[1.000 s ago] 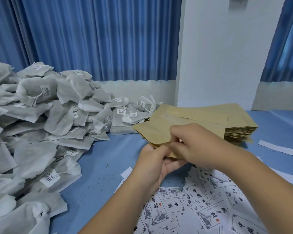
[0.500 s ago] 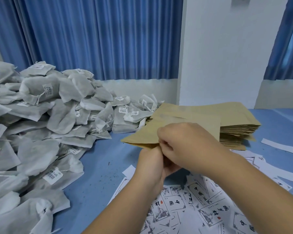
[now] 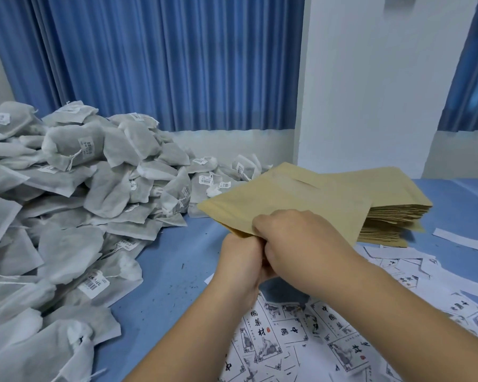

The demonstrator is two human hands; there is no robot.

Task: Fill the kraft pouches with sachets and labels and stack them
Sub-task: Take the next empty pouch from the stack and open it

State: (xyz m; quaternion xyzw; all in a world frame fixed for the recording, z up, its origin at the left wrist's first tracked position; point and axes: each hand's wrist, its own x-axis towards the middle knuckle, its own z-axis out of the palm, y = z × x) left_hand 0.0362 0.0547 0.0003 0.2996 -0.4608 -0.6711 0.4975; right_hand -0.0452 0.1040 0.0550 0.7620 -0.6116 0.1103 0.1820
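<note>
Hands, head view: the left hand (image 3: 240,260) and the right hand (image 3: 295,244) meet knuckle to knuckle above the table (image 3: 171,271). Both are curled tight and pinch the near edge of one kraft pouch (image 3: 287,205). The right hand lies over the left and hides most of its fingers.

Kraft pouch: flat, tan paper, matt, rectangular, held clear of the table and tilted up away from the person. Its far part covers the near left corner of the pouch stack (image 3: 392,216).

Pouch stack: many flat tan pouches of the same kind, edges ragged and fanned, lying on the table just right of the hands.

Sachets (image 3: 80,202): a large loose heap at left, reaching back to the curtain (image 3: 163,64). They are made of thin grey-white fibrous fabric and are soft and lumpy, with some tied by white string. Small white barcode stickers sit on many of them, the digits too small to read.

Labels (image 3: 287,340): white paper slips scattered under and beside the forearms, overlapping. Each has a black line border, a drawn figure and a red seal mark. The characters 中, 國, 藥 and 材 are legible.

Paper strip (image 3: 464,238): plain white, lying apart at far right.

Table: blue covering, smooth, flecked with dark specks.

Background: pleated blue curtain, white pillar (image 3: 370,78).
</note>
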